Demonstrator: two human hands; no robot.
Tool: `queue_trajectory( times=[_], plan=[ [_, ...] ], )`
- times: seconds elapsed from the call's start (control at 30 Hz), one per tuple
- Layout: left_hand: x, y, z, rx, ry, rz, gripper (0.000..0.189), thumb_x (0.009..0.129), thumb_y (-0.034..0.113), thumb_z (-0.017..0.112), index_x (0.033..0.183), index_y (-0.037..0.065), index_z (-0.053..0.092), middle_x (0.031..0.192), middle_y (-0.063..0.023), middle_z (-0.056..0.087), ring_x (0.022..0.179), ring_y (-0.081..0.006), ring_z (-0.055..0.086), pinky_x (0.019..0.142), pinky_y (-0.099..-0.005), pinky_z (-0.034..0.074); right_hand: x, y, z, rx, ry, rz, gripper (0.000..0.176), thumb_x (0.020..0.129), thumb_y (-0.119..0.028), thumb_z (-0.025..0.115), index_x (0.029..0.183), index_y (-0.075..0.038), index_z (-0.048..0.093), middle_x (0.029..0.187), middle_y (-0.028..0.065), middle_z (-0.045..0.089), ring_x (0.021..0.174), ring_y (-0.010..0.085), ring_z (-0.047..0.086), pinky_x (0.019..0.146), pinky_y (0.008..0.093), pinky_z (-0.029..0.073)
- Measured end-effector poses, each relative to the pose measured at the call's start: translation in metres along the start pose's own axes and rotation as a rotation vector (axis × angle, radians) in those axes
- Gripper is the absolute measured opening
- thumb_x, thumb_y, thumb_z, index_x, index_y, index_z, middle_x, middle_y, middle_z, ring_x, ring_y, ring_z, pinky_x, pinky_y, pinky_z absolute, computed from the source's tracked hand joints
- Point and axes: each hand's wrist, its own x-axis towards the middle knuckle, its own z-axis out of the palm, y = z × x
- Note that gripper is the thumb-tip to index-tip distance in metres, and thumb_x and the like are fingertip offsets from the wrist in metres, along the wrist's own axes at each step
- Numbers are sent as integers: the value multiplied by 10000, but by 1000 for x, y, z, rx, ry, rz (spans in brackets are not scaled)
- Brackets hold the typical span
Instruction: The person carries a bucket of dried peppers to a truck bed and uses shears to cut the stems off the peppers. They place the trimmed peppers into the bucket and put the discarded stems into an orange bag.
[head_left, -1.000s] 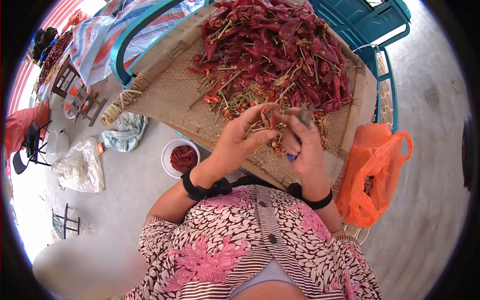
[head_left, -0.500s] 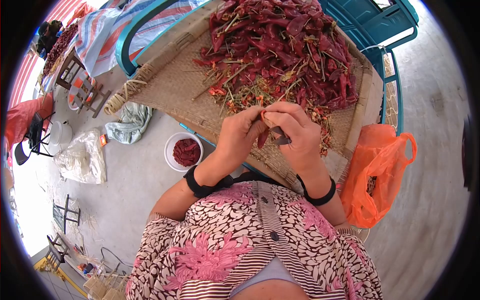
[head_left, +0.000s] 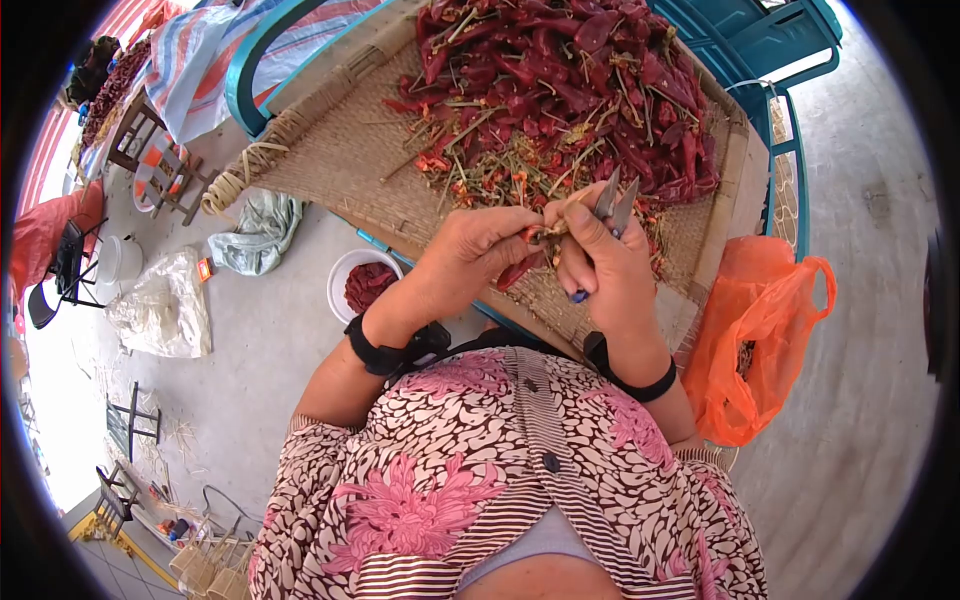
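A dried red chili pepper [head_left: 515,271] hangs from the pinched fingers of my left hand [head_left: 478,245]. My right hand [head_left: 610,262] closes round a pair of small scissors [head_left: 618,208]. Their two blades point up and away, slightly apart, and a blue end shows below my fingers. The fingertips of my right hand also meet the stem end of the pepper, beside the left fingertips. Beyond both hands, a large heap of dried red chili peppers [head_left: 560,90] lies on a woven mat [head_left: 330,165], with loose stems and scraps along its near edge.
An orange plastic bag [head_left: 740,350] hangs at the right of the mat. On the floor to the left stands a white bowl [head_left: 340,300] holding red peppers. A greenish plastic bag [head_left: 258,235], a clear bag [head_left: 165,310] and a wooden stool [head_left: 140,135] are farther left.
The scissors have swung from beside the pepper, blades low, to pointing up and away in my right hand. The right fingertips are now at the pepper's stem end.
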Motion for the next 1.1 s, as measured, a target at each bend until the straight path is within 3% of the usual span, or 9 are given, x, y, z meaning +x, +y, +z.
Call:
queue_trajectory(
  times=[0.1, 0.2, 0.3, 0.4, 0.43, 0.53, 0.63, 0.77, 1.1],
  plan=[
    [3, -1, 1, -76, 42, 15, 105, 938, 105, 573, 933, 4, 601, 716, -9, 556, 596, -72, 506, 530, -235, 426, 2, -1, 1, 286, 76, 125, 133, 949, -199, 588, 925, -68, 582, 796, 31, 613, 424, 34, 385, 408, 209, 352],
    [2, -1, -6, -201, -74, -148, 184, 935, 130, 585, 1069, 7, 605, 860, -38, 632, 745, -100, 581, 677, -238, 471, 3, 1, 1, 350, 104, 52, 150, 940, -219, 603, 938, -70, 579, 885, 53, 630, 411, 32, 364, 399, 211, 337],
    [0, 1, -3, -414, -17, -182, 235, 925, 119, 599, 1135, 15, 574, 883, -43, 637, 775, -103, 592, 689, -245, 485, 6, -5, -26, -163, 159, -79, 245, 899, -280, 655, 968, -60, 571, 948, 85, 635, 502, 108, 466, 488, 273, 406],
    [-2, 4, -7, -514, -26, -171, 303, 906, 101, 623, 1187, 20, 542, 914, -53, 639, 786, -104, 597, 693, -252, 492, 17, 5, -44, -1207, 406, -319, 352, 863, -330, 693, 994, -32, 557, 928, 105, 633, 658, 193, 572, 621, 341, 461],
    [-3, 4, -7, -504, -17, -177, 321, 899, 95, 631, 1197, 19, 537, 929, -54, 637, 800, -109, 599, 710, -257, 495, 17, 0, -42, -1347, 411, -116, 420, 837, -347, 710, 1018, -4, 548, 906, 125, 627, 821, 260, 601, 750, 385, 462],
    [-3, 2, -7, -494, 21, -152, 372, 879, 76, 651, 1224, 17, 525, 985, -57, 632, 858, -125, 606, 776, -273, 500, 11, -6, -39, -1140, 263, 48, 399, 847, -309, 695, 1075, -11, 557, 903, 123, 628, 792, 239, 607, 730, 346, 471],
    [-2, -2, -6, -505, 63, -94, 408, 864, 59, 661, 1244, 20, 519, 1068, -65, 626, 949, -139, 606, 865, -288, 490, -4, -24, -15, -738, 29, -23, 393, 841, -296, 697, 1102, -28, 579, 907, 121, 625, 778, 213, 613, 696, 312, 477],
    [-3, -2, -7, -497, 85, -95, 433, 849, 37, 669, 1255, 19, 518, 1164, -69, 607, 1038, -146, 592, 928, -294, 471, -11, -31, 2, -1098, -25, -349, 337, 821, -246, 710, 1063, -30, 617, 919, 107, 630, 735, 206, 631, 633, 301, 494],
    [-3, 1, -7, -94, 156, -10, 419, 852, 18, 664, 1253, 9, 542, 1123, -45, 628, 1020, -116, 593, 913, -272, 474, -9, -30, 10, -1380, 53, -479, 303, 790, -196, 713, 1047, -62, 623, 921, 92, 650, 748, 268, 658, 615, 345, 516]
  ],
)
